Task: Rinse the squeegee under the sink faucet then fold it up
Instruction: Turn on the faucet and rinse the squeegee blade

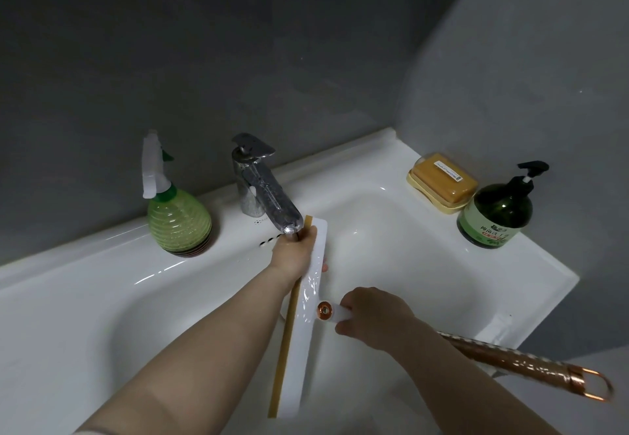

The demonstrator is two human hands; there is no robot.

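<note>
Just under the spout of the chrome faucet (265, 192), the white squeegee (304, 325) with its yellow rubber edge lies lengthwise over the white sink (425, 264), its upper end at the spout. The left hand (294, 252) is wrapped around the blade's upper part, while the right hand (371, 318) is closed on the white neck beside the copper hinge rivet, the copper handle (531, 366) running out past the wrist. On the ledge stand a green spray bottle (178, 220) left of the faucet, and a soap dish (440, 182) and dark green pump bottle (495, 213) at right.

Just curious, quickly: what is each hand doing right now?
Left hand: closed on the squeegee blade, under the faucet.
Right hand: closed on the squeegee's handle.
</note>
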